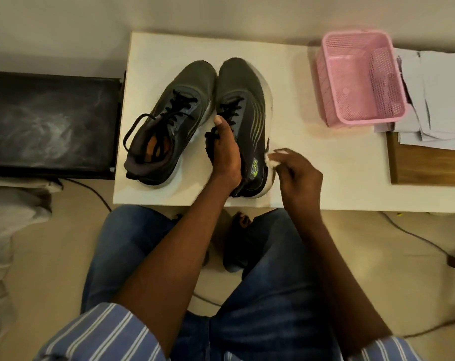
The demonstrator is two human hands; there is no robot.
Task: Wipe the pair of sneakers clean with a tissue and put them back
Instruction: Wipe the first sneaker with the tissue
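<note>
down at the near edge, striped shirt cuffs [98, 332] and blue jeans [268, 295], a bare foot [240, 220] peeking under the white table [312, 165]. now the hands: right hand [299, 175] has fingers curled round a small white tissue [269, 160], pressed against the heel side of the right sneaker [247, 100]. left hand [226, 155] grips that same shoe at the collar, thumb up by the laces, fingers tucked inside. just beside it, toes touching, sits the left sneaker [169, 121], upright, laces loose, orange insole showing. both on the table. further right, a pink basket [362, 79] stands well apart, with loose papers [435, 97] beyond it. far left, a dusty black surface [49, 121].
</note>
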